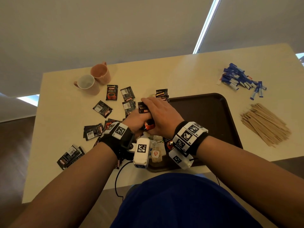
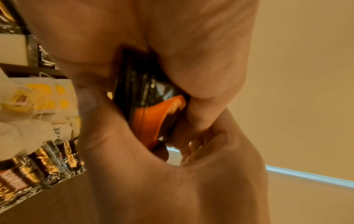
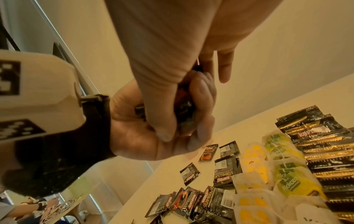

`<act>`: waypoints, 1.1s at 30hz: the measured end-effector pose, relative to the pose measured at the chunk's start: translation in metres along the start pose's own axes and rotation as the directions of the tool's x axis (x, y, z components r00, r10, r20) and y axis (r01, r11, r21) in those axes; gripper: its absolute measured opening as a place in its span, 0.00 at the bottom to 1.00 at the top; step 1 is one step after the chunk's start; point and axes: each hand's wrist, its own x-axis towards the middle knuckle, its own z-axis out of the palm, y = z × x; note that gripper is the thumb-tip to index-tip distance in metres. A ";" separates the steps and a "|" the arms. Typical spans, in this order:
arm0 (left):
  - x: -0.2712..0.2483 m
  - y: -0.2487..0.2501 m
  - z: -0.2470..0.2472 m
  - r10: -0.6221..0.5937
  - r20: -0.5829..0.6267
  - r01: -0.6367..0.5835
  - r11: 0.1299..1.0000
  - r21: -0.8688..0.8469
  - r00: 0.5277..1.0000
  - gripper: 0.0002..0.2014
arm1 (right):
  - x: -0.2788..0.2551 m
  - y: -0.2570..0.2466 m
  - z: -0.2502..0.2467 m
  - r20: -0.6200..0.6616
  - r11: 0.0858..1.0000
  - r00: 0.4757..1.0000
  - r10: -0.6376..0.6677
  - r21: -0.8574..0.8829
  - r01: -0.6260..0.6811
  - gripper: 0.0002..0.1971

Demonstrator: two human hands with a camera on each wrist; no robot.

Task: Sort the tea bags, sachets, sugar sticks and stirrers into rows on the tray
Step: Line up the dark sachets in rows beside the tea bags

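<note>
Presently, leftmost, loose black foil coffee sachets (image 1: 102, 109) lie scattered on the cream table (image 1: 62, 89), not yet sorted. Centre: left hand (image 1: 134, 122) clenches a stack of black-and-orange sachets (image 1: 146, 118), fingers curled round its lower end; right hand (image 1: 162, 115) grips the same stack from above, thumb and fingers wrapped over it, probably squaring the edges before laying a row. Stack sits between both palms, above the dark brown plastic tray (image 1: 213, 112). Right: blue sugar sticks (image 1: 241, 79) and wooden stirrers (image 1: 264, 125) wait off-tray
</note>
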 end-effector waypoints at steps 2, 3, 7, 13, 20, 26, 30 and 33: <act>0.000 0.000 0.000 0.004 0.028 -0.004 1.000 -0.016 1.000 0.09 | 0.001 0.001 0.002 -0.021 1.000 1.000 0.005 0.011 -0.005 0.46; 0.001 0.000 0.000 0.012 0.039 -0.012 1.000 -0.011 0.999 0.09 | 0.002 0.002 0.003 -0.020 1.000 1.000 0.007 0.012 -0.007 0.46; 0.003 -0.001 -0.006 0.036 0.018 -0.036 0.999 0.035 0.999 0.11 | 0.000 0.010 0.002 0.052 0.975 0.997 0.055 0.213 -0.065 0.53; 0.003 -0.004 -0.016 -0.019 0.006 0.019 1.000 -0.012 1.000 0.34 | -0.001 0.024 -0.006 0.136 0.700 0.907 0.399 0.594 -0.397 0.29; 0.005 -0.009 -0.015 -0.112 0.060 0.121 0.978 -0.169 0.992 0.32 | -0.012 0.041 0.010 0.196 0.602 0.882 0.428 0.666 -0.440 0.13; 0.012 -0.017 -0.013 -0.111 -0.008 0.108 0.979 -0.170 0.994 0.17 | -0.028 0.055 0.011 0.217 0.542 0.811 0.543 0.647 -0.536 0.05; 0.009 -0.022 -0.015 -0.140 -0.068 0.128 0.980 -0.155 0.988 0.17 | -0.050 0.077 0.013 0.351 0.449 0.727 0.591 0.605 -0.657 0.04; 0.004 -0.025 -0.017 -0.160 -0.089 0.147 0.979 -0.139 0.983 0.15 | -0.070 0.087 0.023 0.469 0.466 0.677 0.567 0.496 -0.733 0.04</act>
